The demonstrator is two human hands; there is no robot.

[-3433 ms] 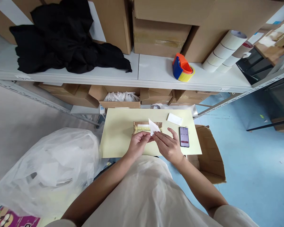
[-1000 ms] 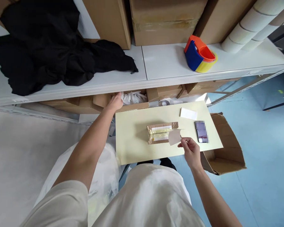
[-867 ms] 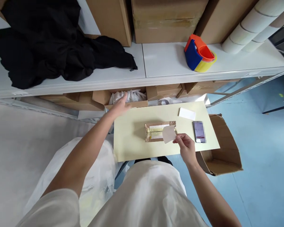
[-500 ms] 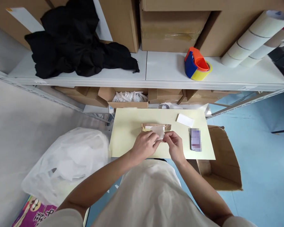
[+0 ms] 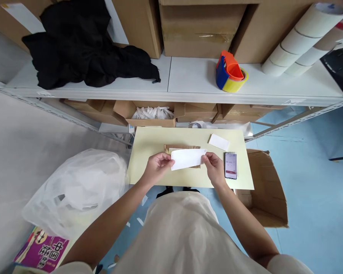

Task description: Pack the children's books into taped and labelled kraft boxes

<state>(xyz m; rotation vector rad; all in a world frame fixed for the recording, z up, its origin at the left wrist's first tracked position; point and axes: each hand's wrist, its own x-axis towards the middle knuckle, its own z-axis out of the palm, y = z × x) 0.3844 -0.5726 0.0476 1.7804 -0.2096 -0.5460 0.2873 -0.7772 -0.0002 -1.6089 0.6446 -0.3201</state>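
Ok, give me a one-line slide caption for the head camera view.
Left hand and right hand stretch a white strip over a brown packet on a yellow board.

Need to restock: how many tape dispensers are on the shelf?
1: the orange-and-blue tape dispenser stands on the white shelf, right of the black cloth. Others may be hidden behind boxes.

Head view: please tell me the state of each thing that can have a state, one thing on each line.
White strip: held flat at both ends.
Left hand: pinching strip's left end.
Right hand: pinching strip's right end.
Phone: screen lit, face up.
Floor box: open.
Box of white items: open.
Tape dispenser: loaded, on shelf.
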